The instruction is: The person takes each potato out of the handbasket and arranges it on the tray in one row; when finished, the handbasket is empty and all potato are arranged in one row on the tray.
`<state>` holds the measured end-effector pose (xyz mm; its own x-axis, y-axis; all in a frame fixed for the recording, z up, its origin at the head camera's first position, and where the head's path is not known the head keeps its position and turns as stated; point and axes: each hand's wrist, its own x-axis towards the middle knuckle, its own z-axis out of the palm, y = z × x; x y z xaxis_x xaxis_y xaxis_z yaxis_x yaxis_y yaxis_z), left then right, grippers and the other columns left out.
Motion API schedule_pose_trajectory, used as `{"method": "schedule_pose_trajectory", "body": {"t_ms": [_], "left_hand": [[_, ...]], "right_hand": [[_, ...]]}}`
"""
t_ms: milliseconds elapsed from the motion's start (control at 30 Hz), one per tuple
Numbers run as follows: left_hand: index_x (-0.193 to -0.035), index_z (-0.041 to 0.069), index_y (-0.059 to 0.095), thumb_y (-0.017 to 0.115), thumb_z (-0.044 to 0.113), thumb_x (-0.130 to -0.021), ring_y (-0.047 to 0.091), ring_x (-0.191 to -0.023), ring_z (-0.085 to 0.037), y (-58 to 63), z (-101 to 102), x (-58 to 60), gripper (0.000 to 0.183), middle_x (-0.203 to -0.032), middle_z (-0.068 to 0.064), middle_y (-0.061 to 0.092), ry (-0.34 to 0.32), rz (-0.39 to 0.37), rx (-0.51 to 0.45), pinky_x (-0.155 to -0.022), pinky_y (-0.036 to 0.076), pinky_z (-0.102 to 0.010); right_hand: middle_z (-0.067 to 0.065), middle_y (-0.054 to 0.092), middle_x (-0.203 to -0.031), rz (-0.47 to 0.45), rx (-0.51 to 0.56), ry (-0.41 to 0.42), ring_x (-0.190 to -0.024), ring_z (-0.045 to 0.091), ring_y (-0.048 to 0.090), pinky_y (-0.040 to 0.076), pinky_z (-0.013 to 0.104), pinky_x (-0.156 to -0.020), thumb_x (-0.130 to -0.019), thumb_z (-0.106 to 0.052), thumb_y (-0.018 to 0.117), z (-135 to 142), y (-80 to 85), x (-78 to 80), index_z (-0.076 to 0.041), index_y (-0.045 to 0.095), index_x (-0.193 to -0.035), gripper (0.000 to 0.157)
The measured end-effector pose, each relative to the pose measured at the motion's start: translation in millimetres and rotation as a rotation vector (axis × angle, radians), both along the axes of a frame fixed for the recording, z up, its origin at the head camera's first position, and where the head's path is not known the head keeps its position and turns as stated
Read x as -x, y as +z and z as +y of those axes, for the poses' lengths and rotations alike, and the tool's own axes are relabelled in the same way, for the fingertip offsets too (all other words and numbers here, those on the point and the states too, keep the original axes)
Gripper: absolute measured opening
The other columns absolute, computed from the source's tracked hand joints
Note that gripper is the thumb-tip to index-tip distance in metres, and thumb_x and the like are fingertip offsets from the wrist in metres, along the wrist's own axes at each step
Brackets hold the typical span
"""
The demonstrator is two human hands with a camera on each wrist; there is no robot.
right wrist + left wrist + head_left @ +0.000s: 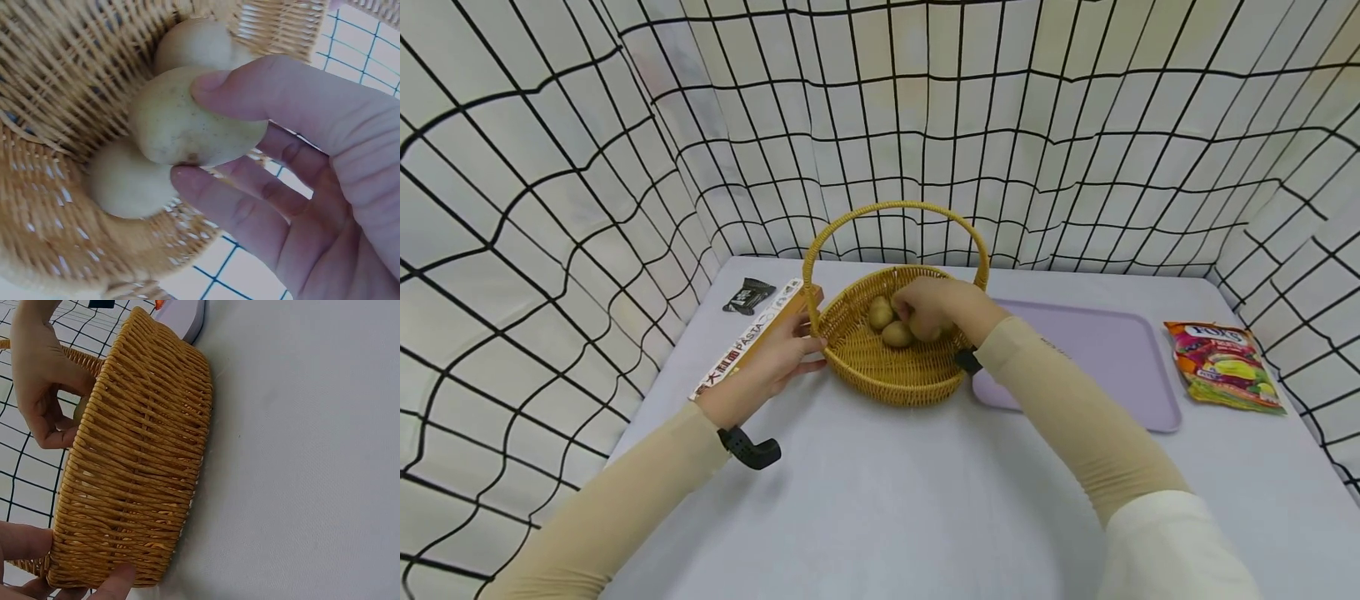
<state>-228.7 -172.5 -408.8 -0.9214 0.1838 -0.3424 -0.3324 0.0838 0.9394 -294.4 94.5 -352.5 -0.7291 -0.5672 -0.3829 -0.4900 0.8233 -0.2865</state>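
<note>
A wicker basket (895,392) with a tall arched handle stands on the table, holding several potatoes (897,334). Inside it, my right hand (931,302) pinches one potato (187,122) between thumb and fingers. Two more potatoes show close by in the right wrist view, an upper potato (194,45) and a lower potato (128,181). At the basket's left end, my left hand (781,354) grips the rim near the handle's foot. The left wrist view shows its fingertips against the woven wall (137,456); part of that hand is out of frame.
A long pasta box (748,337) lies left of the basket, partly behind my left hand. Beyond it is a small black packet (748,296). A lilac tray (1097,354) lies to the right, then a colourful candy bag (1225,367). Black netting (925,133) encloses the table.
</note>
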Motion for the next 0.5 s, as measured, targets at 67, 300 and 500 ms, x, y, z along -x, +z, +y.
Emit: {"method": "schedule_pose_trajectory", "body": {"t_ms": [67, 300, 500], "left_hand": [[-0.166, 0.011, 0.016, 0.048, -0.007, -0.101, 0.035, -0.149, -0.041, -0.8, 0, 0.4, 0.075, -0.164, -0.022, 0.025, 0.001, 0.0, -0.001, -0.118, 0.044, -0.057], [-0.167, 0.018, 0.016, 0.048, -0.009, -0.1, 0.035, -0.149, -0.04, -2.7, 1, 0.4, 0.079, -0.166, -0.02, 0.025, -0.002, 0.007, -0.002, -0.118, 0.043, -0.059], [-0.167, 0.015, 0.016, 0.05, -0.006, -0.101, 0.035, -0.149, -0.04, -2.1, 0, 0.7, 0.077, -0.166, -0.02, 0.024, 0.014, -0.013, 0.018, -0.118, 0.043, -0.058]], "right_hand": [[0.002, 0.062, -0.104, 0.012, -0.004, 0.01, -0.096, 0.021, 0.054, 0.047, 0.033, -0.075, -0.083, 0.003, 0.058, -1, 3.1, -2.6, -0.015, 0.064, -0.1, 0.025], [0.002, 0.063, -0.11, 0.033, -0.036, 0.06, -0.102, 0.022, 0.054, 0.05, 0.034, -0.082, -0.083, 0.001, 0.061, -6, 12.8, -5.0, -0.013, 0.066, -0.11, 0.031], [0.001, 0.063, -0.11, 0.032, -0.057, 0.09, -0.102, 0.022, 0.054, 0.049, 0.034, -0.082, -0.083, 0.002, 0.063, -7, 23.1, -11.9, -0.013, 0.066, -0.112, 0.032]]}}
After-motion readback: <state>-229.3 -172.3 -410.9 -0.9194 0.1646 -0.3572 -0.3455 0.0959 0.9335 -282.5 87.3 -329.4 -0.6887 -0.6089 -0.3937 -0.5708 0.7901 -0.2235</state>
